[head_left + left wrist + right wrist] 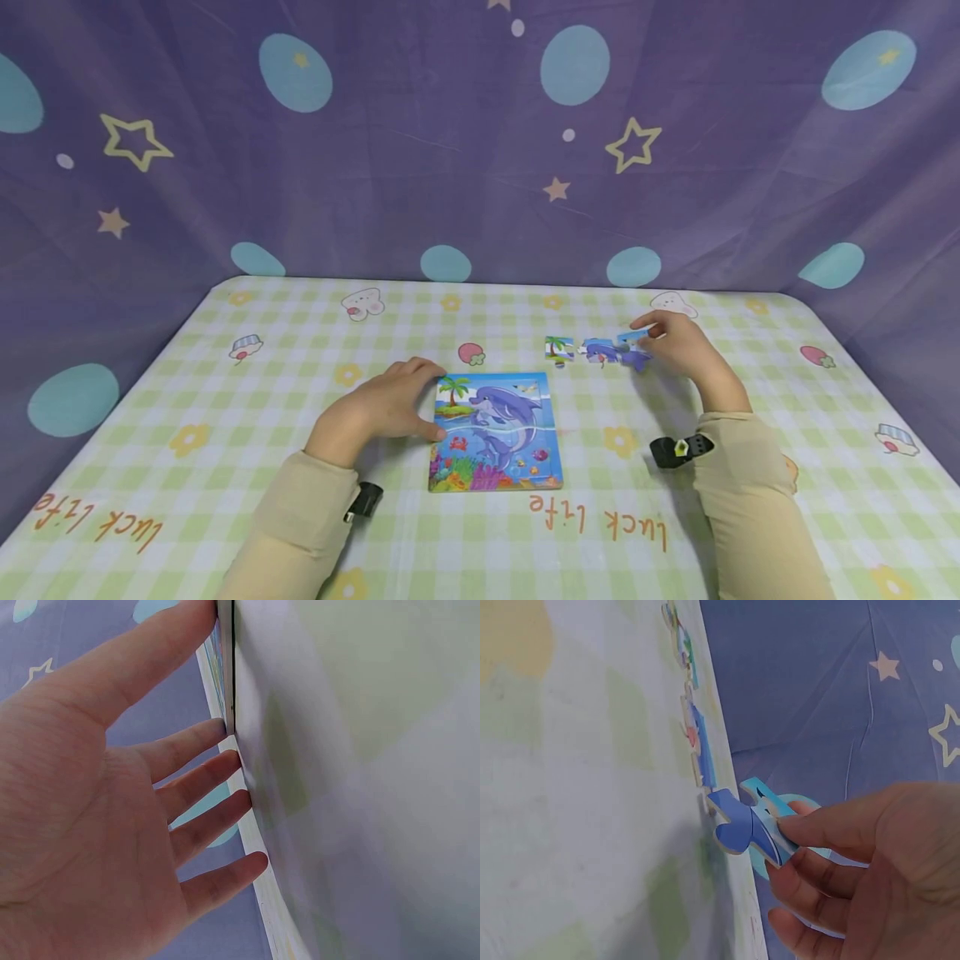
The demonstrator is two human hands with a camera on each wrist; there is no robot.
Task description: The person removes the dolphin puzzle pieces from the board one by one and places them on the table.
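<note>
A square puzzle board [495, 483] with a dolphin-and-sea picture lies in the middle of the table. My left hand [386, 404] is at its left side, thumb on the left edge and fingers at the upper left corner. In the left wrist view, the fingers of that hand [97, 795] are spread and fairly straight. Beyond the board to the right, my right hand [675, 346] pinches a blue and purple puzzle piece [735, 821] between thumb and fingers, just above the tabletop. Left of it lie a dolphin puzzle piece [600, 351] and a palm-tree piece [558, 347].
A green-checked tablecloth [247, 433] with printed flowers and lettering covers the table. Behind it hangs a purple curtain [450, 167] with stars and blue ovals. A black band [678, 451] is around the right wrist, another black device [365, 501] at the left.
</note>
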